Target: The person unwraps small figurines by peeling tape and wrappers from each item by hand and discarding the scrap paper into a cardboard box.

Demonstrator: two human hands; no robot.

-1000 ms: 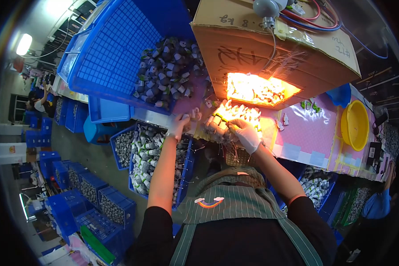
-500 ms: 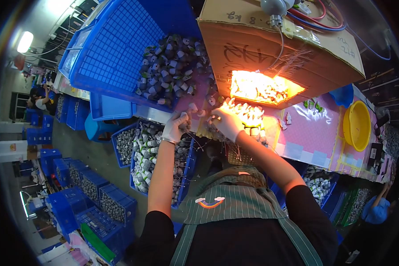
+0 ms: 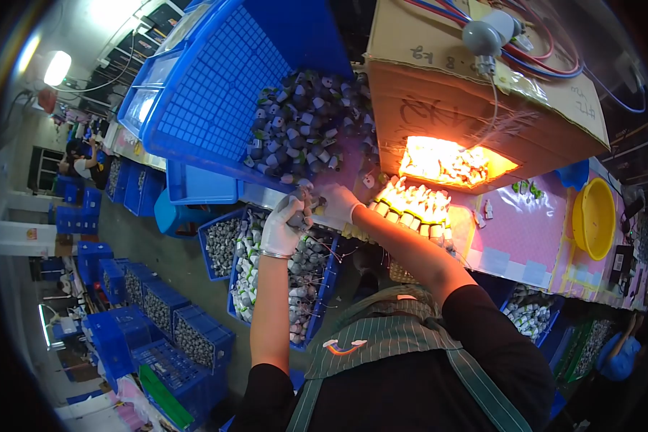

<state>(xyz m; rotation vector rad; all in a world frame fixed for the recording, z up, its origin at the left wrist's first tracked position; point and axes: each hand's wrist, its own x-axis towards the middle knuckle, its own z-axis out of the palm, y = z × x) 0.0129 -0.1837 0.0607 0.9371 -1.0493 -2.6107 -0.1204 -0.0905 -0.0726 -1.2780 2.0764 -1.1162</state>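
Note:
My left hand (image 3: 286, 229), in a whitish glove, is closed around small grey-and-white bulb housings (image 3: 304, 193) at the near edge of the table. Close beside it on the right is my right hand (image 3: 337, 204), also gloved, its fingers drawn together and pointing at the left hand. Whatever those fingers hold is hidden. Right of my hands stands a packed row of brightly lit bulb housings (image 3: 417, 209) with green bands. Behind my hands, a tilted blue crate (image 3: 201, 122) holds a heap of loose grey housings (image 3: 299, 122).
A cardboard box (image 3: 475, 93) with a glowing opening stands behind the lit row. A yellow basin (image 3: 594, 218) is on the table's right. Below my left arm is a blue bin (image 3: 329, 288) of bulb housings with wires. Other people are at far left and right.
My right hand has moved left, away from the lit row and up to my left hand. My left hand stays closed at the table edge. The whole view has shifted slightly.

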